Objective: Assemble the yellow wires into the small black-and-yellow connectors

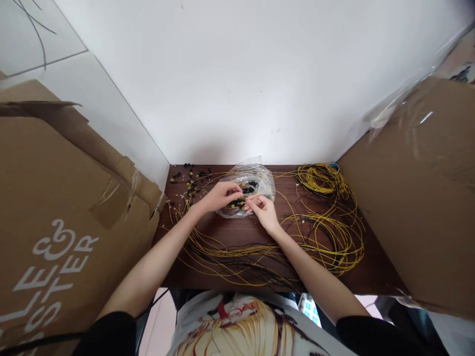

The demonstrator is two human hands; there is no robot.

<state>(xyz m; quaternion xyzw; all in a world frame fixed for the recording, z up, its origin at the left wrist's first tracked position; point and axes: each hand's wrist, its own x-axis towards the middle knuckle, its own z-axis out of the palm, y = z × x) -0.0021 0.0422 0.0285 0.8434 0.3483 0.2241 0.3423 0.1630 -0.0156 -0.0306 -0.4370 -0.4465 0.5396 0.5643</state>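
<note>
Both my hands meet over a clear plastic bag [265, 185] that holds small black connectors [250, 187], some with yellow parts. My left hand [223, 194] is closed in a pinch above the bag's left side; whatever lies between its fingertips is too small to make out. Just to the right and slightly nearer, my right hand [263, 210] pinches a thin yellow wire close to the left fingertips. The wire's end is hidden by the fingers. Long yellow and black wires [230, 252] run in loose loops under both forearms.
Coiled yellow wire [319, 179] lies at the back right of the brown table [222, 230]. Small black and yellow connectors [191, 184] are scattered at the back left. Cardboard boxes wall in the left [74, 188] and right [415, 188] sides; a white wall [237, 89] stands behind.
</note>
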